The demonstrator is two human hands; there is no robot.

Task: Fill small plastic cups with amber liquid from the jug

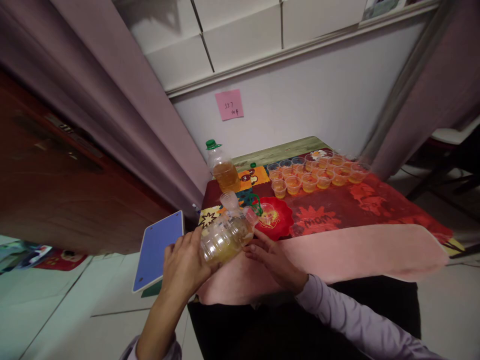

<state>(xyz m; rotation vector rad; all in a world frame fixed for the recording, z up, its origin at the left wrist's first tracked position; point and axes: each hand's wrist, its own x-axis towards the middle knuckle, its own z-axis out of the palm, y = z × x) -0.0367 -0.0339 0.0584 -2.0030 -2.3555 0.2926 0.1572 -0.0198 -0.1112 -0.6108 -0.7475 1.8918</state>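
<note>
A clear ribbed plastic bottle (225, 240) with some yellow liquid lies tilted in the air above the table's near left part. My left hand (185, 262) is wrapped round its base end. At the shoulder end, my right hand (275, 260) has its fingers stretched out beside the bottle; whether they bear any weight I cannot tell. The bottle's neck points toward a red scalloped plate (287, 212), on which a clear cup (267, 214) stands. A green ring-shaped handle (256, 202) shows by the plate's left rim. Behind the bottle is another clear cup (229, 200).
A large bottle of amber liquid (226, 175) with a green cap stands at the table's back left. Rows of small plastic cups (309, 182) with orange-yellow liquid fill the back right. A green cap (253, 165) lies between them. A blue board (159, 247) is at the left.
</note>
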